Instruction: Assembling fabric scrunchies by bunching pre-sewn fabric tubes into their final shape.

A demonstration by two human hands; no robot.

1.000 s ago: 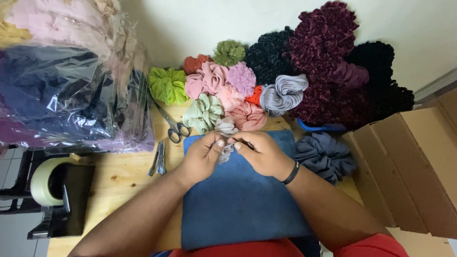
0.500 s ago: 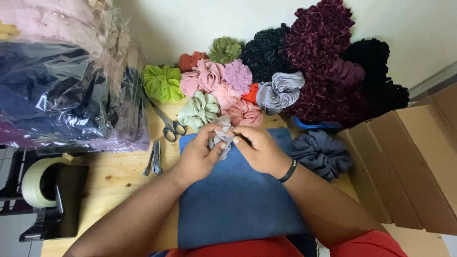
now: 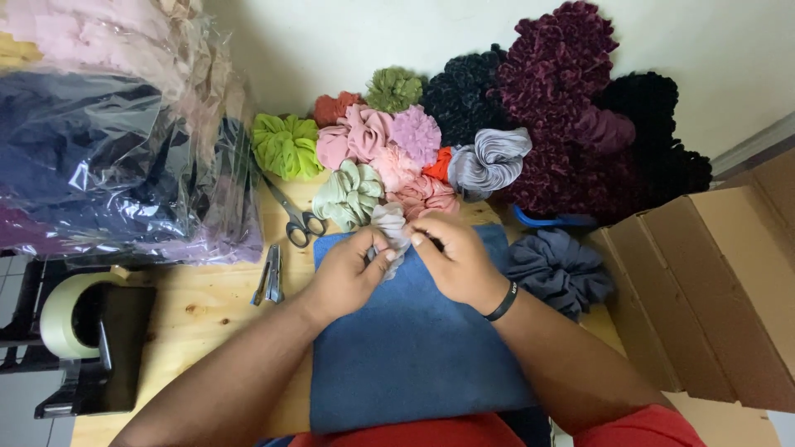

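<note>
Together, both hands (image 3: pixel 402 261) pinch a grey scrunchie (image 3: pixel 389 228); clear plastic bag (image 3: pixel 124 141) holds folded fabric.

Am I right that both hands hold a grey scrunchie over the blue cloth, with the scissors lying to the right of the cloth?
Not quite. In the head view both hands, left hand and right hand, hold the grey scrunchie over the blue cloth, but the scissors lie to its left, not its right.
</note>
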